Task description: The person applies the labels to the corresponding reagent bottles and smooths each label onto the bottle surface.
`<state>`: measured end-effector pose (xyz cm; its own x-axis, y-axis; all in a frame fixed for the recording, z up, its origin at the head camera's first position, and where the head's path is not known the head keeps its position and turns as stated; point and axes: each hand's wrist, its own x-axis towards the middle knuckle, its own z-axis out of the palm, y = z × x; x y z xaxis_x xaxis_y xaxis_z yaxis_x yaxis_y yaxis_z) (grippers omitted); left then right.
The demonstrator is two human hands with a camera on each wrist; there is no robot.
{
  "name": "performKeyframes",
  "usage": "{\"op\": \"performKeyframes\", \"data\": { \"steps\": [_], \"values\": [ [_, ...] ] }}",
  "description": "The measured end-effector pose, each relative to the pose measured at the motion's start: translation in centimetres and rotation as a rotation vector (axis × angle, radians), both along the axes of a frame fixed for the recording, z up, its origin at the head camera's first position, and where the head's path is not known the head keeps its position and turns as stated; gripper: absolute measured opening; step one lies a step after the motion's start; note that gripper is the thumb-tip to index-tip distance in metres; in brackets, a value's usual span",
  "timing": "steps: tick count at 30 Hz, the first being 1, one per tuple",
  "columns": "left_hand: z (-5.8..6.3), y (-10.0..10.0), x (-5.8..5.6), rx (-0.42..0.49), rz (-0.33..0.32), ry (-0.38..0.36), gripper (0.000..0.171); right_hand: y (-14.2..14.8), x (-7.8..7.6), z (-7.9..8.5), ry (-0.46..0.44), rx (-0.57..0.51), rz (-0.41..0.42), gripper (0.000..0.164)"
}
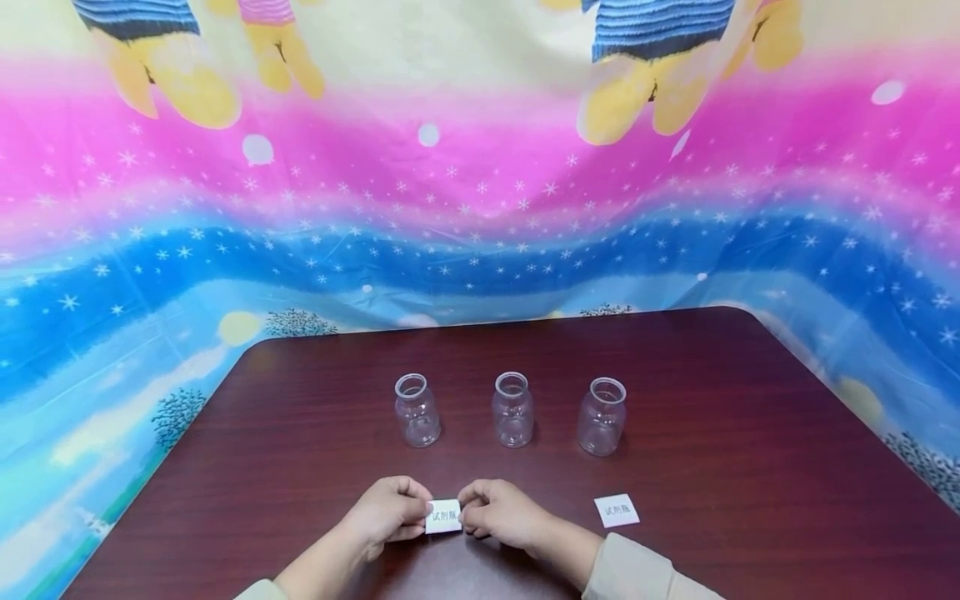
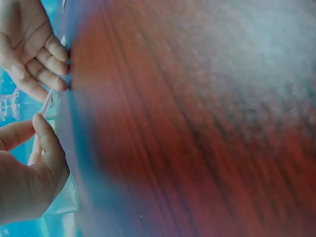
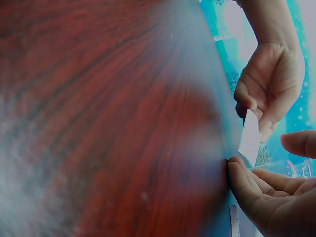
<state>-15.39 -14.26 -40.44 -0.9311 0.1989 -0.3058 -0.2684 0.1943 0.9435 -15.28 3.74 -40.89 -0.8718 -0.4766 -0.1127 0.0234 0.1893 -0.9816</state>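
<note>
A small white label with printed characters [image 1: 443, 517] stands near the front of the table, between the two hands. My left hand [image 1: 385, 512] pinches its left edge between thumb and fingers. At the label's right edge, the right hand [image 1: 504, 514] touches it with its fingertips. In the right wrist view the right thumb stands apart from those fingers, while the left hand [image 3: 271, 81] grips the far end of the label [image 3: 250, 138]. The left wrist view has the label [image 2: 47, 102] almost edge-on. A second, similar label [image 1: 617, 510] lies to the right of the right hand.
Three open clear glass jars stand in a row beyond the hands: a left jar [image 1: 418, 419], a middle jar [image 1: 513, 419] and a right jar [image 1: 602, 423]. They rest on a dark red-brown wooden table [image 1: 315, 400]. A colourful printed curtain [image 1: 465, 192] hangs behind and beside it.
</note>
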Motion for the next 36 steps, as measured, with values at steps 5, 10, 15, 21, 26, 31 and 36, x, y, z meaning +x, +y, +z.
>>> {"op": "performKeyframes", "data": {
  "steps": [5, 10, 15, 21, 26, 31, 36],
  "values": [
    [0.4, 0.1, -0.2, 0.040, -0.046, 0.012, 0.012, 0.1, -0.3, -0.2, -0.008, -0.041, -0.031, 0.021],
    [0.5, 0.4, -0.3, 0.089, -0.101, 0.019, 0.015, 0.1, -0.7, -0.3, -0.017, -0.130, -0.097, 0.022],
    [0.4, 0.6, -0.4, 0.125, -0.124, 0.013, 0.015, 0.0, -0.7, -0.2, -0.014, -0.182, -0.095, 0.019],
    [0.8, 0.8, -0.4, 0.172, -0.154, 0.032, 0.017, 0.3, -0.7, 0.3, -0.012, -0.213, -0.110, 0.016],
    [1.4, 1.2, -0.3, 0.187, -0.179, 0.052, 0.018, 0.6, -0.7, 0.8, -0.029, -0.228, -0.072, 0.017],
    [1.9, 1.4, -0.5, 0.208, -0.198, 0.068, 0.016, 1.0, -0.7, 1.5, 0.008, -0.222, -0.068, 0.016],
    [2.3, 1.6, -0.6, 0.245, -0.212, 0.057, 0.013, 1.5, -0.8, 2.1, 0.034, -0.224, -0.064, 0.017]
  ]
}}
